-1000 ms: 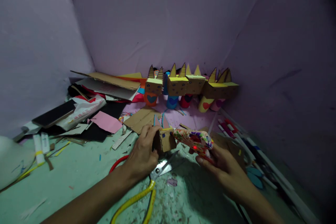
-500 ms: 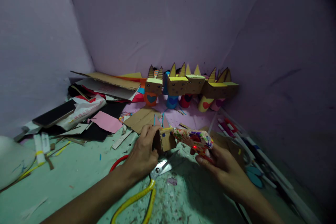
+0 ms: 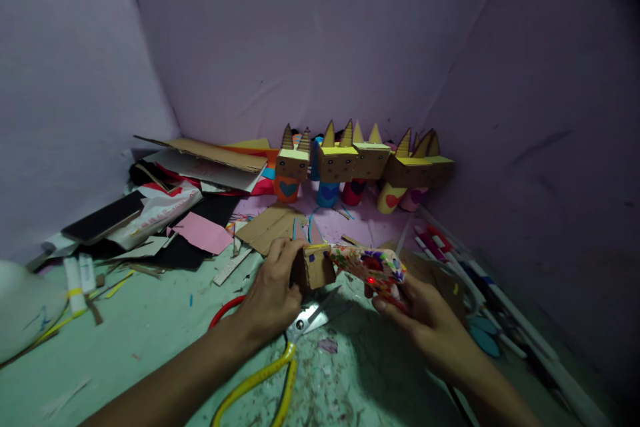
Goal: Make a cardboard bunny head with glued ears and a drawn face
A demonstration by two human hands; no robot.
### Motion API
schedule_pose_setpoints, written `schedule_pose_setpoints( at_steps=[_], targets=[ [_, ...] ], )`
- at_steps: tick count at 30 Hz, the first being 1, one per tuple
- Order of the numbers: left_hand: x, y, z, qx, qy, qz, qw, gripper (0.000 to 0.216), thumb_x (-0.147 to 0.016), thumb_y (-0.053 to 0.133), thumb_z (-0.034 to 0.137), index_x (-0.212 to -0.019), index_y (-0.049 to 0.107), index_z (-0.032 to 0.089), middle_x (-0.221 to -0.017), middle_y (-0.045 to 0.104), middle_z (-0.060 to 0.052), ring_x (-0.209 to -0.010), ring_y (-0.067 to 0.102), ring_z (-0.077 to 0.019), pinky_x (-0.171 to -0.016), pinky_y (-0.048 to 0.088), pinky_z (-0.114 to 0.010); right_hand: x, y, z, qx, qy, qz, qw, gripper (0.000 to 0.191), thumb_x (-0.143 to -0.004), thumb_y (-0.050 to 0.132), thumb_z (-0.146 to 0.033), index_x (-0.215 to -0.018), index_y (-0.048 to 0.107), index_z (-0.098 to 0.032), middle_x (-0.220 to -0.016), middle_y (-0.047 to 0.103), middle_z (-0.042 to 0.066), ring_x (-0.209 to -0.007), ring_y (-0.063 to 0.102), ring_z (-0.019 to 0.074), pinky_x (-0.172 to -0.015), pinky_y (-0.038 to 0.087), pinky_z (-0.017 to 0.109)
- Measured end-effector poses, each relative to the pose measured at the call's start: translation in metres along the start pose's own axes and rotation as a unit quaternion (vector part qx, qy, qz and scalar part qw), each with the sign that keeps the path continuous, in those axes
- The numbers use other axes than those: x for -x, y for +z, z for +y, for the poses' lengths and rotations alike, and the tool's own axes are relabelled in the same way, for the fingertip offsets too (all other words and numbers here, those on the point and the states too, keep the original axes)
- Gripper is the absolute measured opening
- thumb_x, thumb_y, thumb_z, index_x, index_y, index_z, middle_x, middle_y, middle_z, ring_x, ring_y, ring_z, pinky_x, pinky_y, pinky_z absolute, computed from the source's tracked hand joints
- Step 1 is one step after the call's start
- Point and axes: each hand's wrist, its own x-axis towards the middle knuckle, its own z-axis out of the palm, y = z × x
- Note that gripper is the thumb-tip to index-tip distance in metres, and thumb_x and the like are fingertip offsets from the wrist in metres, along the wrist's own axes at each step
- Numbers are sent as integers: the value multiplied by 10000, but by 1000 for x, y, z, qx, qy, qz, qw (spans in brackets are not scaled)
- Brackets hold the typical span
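Pinched between the fingers and thumb of my left hand (image 3: 273,287) is a small cardboard box (image 3: 320,267) with blue spots and a yellow top edge. My right hand (image 3: 425,317) is closed round a glue gun (image 3: 367,263) with a colourful pattern and a lit red light. The gun's tip points left, right at the box; whether it touches cannot be made out. Below my left hand lies a pair of yellow-handled scissors (image 3: 287,360) with spread blades. A red handle loop (image 3: 225,310) shows behind my left wrist.
Several cardboard animal figures (image 3: 337,163) with pointed ears stand along the back wall. Cardboard and paper sheets (image 3: 210,160) are piled at the left, by a dark phone-like slab (image 3: 103,217). Markers (image 3: 440,240) lie at the right. Scraps litter the green tabletop (image 3: 165,340).
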Motion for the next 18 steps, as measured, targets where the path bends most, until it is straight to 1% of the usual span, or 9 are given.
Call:
schedule_pose_setpoints(
  at_steps=[4, 10, 15, 18],
  targets=[
    [-1, -1, 2, -5, -6, -1, 1000, 553, -638, 498, 0, -1144, 488, 224, -1099, 522, -77, -1042, 504, -254, -882, 433, -420, 0, 0, 0, 1, 7, 6, 1000, 206, -727, 563, -267, -882, 652, -165, -687, 663, 51, -643, 605, 209, -636, 523, 345],
    [0, 0, 1, -3, -3, 0, 1000, 596, -640, 480, -24, -1167, 459, 252, -1128, 504, -71, -1058, 500, -241, -905, 438, -413, 1, -1, 1, -7, 23, -15, 1000, 219, -746, 533, -299, -895, 624, -166, -755, 650, 66, -743, 627, 250, -690, 526, 382],
    [1, -1, 1, -9, -10, -3, 1000, 624, -628, 469, -34, -1180, 451, 257, -1129, 508, -57, -1061, 505, -234, -901, 437, -404, 1, 1, 6, -9, 34, -11, 999, 192, -740, 543, -303, -863, 618, -176, -697, 620, 44, -682, 611, 233, -710, 528, 398],
    [0, -1, 0, -6, -14, -11, 1000, 627, -622, 465, -38, -1180, 453, 248, -1134, 509, -63, -1073, 499, -240, -894, 437, -401, 0, 1, 7, -13, 26, -5, 1000, 221, -743, 547, -285, -913, 635, -175, -729, 648, 55, -690, 617, 231, -706, 532, 391]
  ],
)
